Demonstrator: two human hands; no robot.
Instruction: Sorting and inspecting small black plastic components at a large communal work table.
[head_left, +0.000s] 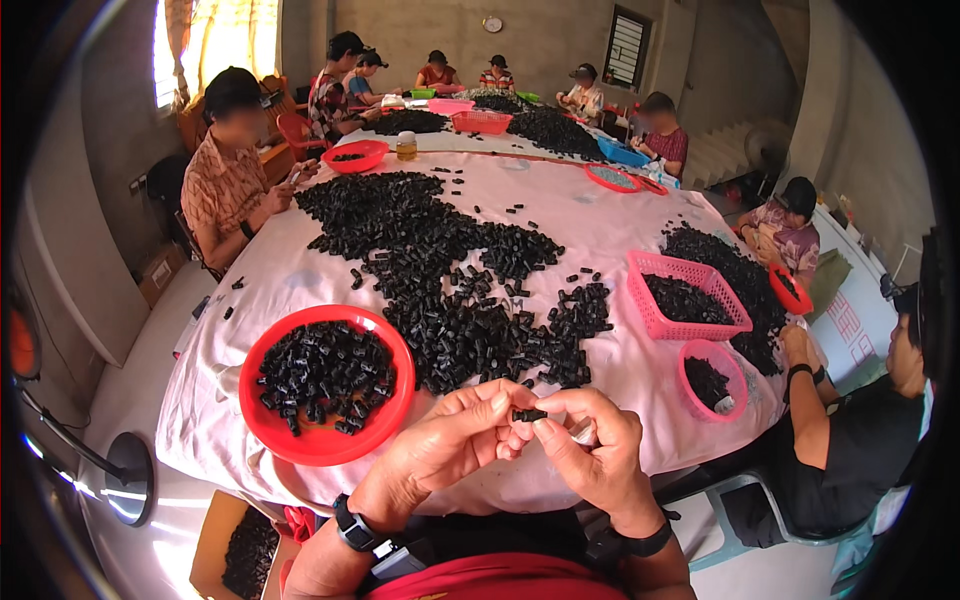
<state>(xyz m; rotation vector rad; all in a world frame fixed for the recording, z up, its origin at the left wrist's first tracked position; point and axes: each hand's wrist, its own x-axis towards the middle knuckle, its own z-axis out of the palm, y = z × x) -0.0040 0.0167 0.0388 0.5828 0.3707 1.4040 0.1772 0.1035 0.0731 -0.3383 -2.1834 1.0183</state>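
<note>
Above the near edge of the table, my left hand (452,432) and my right hand (592,450) meet at the fingertips. Between them is a small black cylindrical part (529,414), pinched at both ends. Something pale and whitish (583,432) shows inside my right fingers; what it is I cannot make out. Just beyond my hands lies a large heap of similar black parts (450,300). To the left of my hands stands a round red basin (258,428), partly filled with more black parts.
A pink rectangular basket (690,326) and a round pink basket (738,405) stand to the right beside another black heap (705,250). Several people sit around the cloth-covered table (270,270). On the floor at lower left are a cardboard box (213,545) and a fan base (130,480).
</note>
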